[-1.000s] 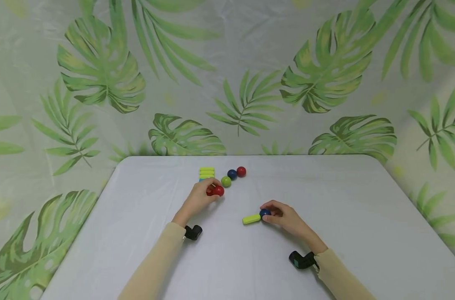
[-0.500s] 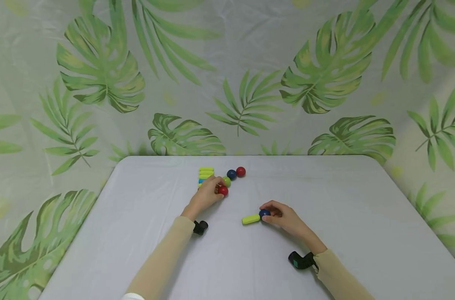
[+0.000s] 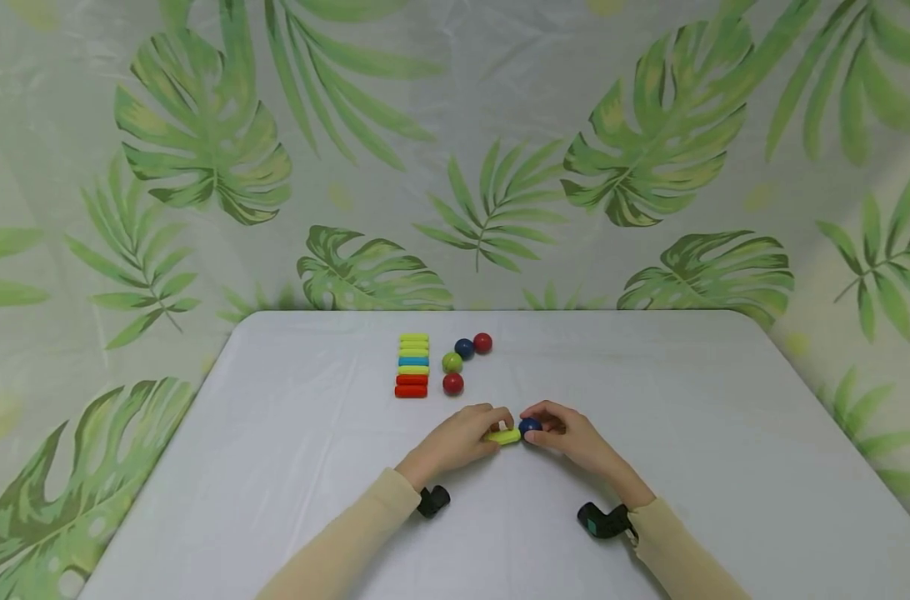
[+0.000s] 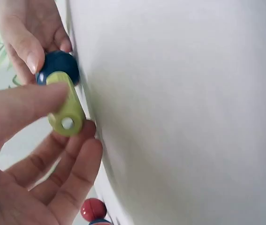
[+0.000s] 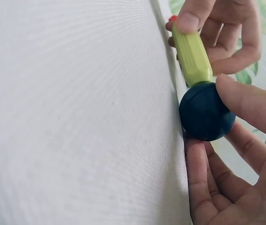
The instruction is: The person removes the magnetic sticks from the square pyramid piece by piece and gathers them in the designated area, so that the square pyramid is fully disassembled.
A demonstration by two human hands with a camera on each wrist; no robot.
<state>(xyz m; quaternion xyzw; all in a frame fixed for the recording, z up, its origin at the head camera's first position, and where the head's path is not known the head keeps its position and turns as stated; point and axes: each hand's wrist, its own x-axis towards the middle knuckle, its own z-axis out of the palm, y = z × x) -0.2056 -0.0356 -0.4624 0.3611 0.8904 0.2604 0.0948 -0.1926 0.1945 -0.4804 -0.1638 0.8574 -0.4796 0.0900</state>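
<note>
My left hand (image 3: 462,437) pinches a yellow-green stick (image 3: 507,437) between thumb and fingers. A silvery round spot shows in the stick's near end in the left wrist view. Against its far end sits a dark blue ball (image 5: 207,111), which my right hand (image 3: 575,437) holds between thumb and fingertips. Stick and ball form one line, low over the white table. Farther back, a red ball (image 3: 452,383) rests by itself, close in front of a green ball (image 3: 452,362).
Beyond the green ball lie another blue ball (image 3: 464,348) and a red ball (image 3: 482,342). To their left, several yellow-green sticks, a blue stick (image 3: 413,362) and red sticks (image 3: 411,391) lie stacked in a column on the white table (image 3: 687,400). A leaf-patterned cloth (image 3: 500,108) hangs behind.
The left hand carried the red ball slightly right, let it go near the green ball, then came forward and right and took hold of the yellow-green stick. The right hand stayed on the blue ball.
</note>
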